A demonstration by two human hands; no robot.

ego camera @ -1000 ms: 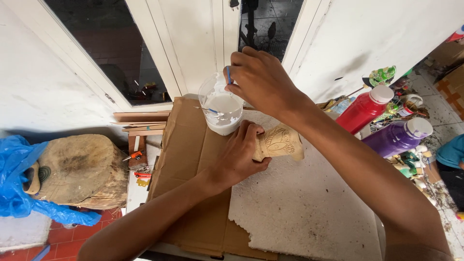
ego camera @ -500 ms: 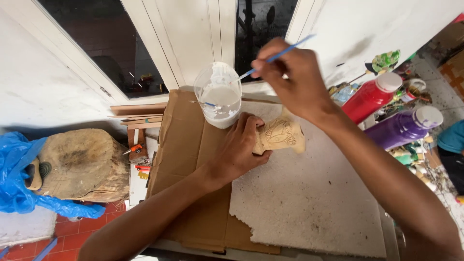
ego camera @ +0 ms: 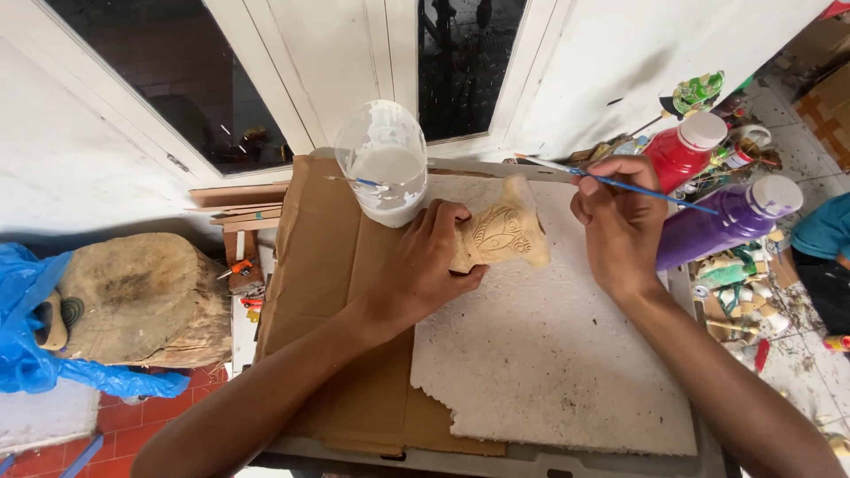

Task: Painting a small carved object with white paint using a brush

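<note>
Matt carved wooden figure [ego camera: 500, 235]; rough white foam slab [ego camera: 549, 354]; brown cardboard [ego camera: 341, 292]; glossy plastic bottles [ego camera: 717, 226]

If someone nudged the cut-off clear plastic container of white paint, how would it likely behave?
The plastic container looks thin-walled, so it would probably flex if squeezed. It is only about half full and stands tall on cardboard, so a sideways push might tip it and spill. Paint smears suggest slippery walls.

Cardboard [ego camera: 332, 292] and foam slab [ego camera: 549, 354] on table [ego camera: 531, 460]
</note>
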